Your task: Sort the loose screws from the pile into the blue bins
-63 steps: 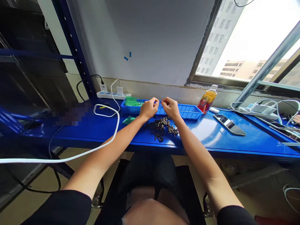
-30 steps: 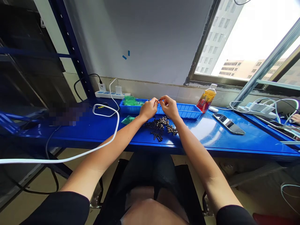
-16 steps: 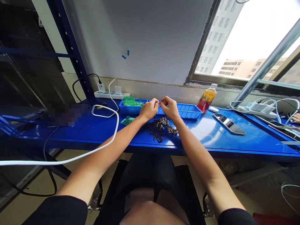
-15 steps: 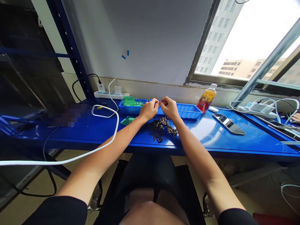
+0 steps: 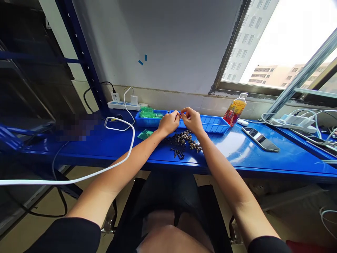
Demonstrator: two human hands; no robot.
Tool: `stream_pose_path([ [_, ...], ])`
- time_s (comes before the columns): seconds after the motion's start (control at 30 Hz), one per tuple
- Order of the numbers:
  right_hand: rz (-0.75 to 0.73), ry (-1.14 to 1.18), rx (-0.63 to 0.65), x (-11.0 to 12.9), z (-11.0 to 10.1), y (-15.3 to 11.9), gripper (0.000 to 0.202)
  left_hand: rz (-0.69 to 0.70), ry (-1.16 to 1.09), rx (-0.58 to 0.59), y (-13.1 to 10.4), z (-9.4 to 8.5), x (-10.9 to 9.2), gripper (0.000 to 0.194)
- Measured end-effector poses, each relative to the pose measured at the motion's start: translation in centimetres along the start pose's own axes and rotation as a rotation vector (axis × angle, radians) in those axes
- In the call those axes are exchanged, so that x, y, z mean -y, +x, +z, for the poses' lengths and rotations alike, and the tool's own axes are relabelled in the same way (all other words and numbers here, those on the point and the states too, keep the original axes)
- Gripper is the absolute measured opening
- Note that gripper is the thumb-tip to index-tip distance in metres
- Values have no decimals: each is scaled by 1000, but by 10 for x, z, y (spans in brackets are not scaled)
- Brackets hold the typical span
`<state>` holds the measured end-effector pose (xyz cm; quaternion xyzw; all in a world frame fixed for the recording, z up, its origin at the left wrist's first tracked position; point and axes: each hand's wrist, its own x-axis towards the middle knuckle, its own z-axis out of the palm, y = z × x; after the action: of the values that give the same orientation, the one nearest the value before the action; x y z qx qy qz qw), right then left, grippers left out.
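Observation:
My left hand (image 5: 169,123) and my right hand (image 5: 191,121) meet fingertip to fingertip above the front edge of the blue bins. Both are closed in a pinch. A tiny reddish spot shows between the fingertips, too small to name. Below them on the blue table lies a pile of small metal screws (image 5: 183,138), with several longer dark screws (image 5: 179,154) at its near side. Behind my left hand, a blue bin (image 5: 147,122) holds green plastic bags (image 5: 149,113). Behind my right hand stretches another blue bin (image 5: 216,125).
A green bag (image 5: 144,134) lies left of the pile. A white cable (image 5: 131,140) arcs over my left forearm. Drink bottle (image 5: 235,109), white case (image 5: 242,122) and phone (image 5: 260,139) are on the right. Power strips (image 5: 126,105) stand at the back left and right.
The whole view has shifted slightly to the right. My hands stay pinched together over the bins, and a reddish spot now shows more plainly between the fingertips.

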<state>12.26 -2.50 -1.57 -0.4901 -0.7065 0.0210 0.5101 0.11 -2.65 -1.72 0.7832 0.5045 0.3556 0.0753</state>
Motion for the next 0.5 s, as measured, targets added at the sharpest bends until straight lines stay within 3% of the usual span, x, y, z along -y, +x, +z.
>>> stream_pose_path([
  [0.5, 69, -35, -4, -6, 1, 1, 9, -38, 5, 8, 0, 3, 0, 29],
])
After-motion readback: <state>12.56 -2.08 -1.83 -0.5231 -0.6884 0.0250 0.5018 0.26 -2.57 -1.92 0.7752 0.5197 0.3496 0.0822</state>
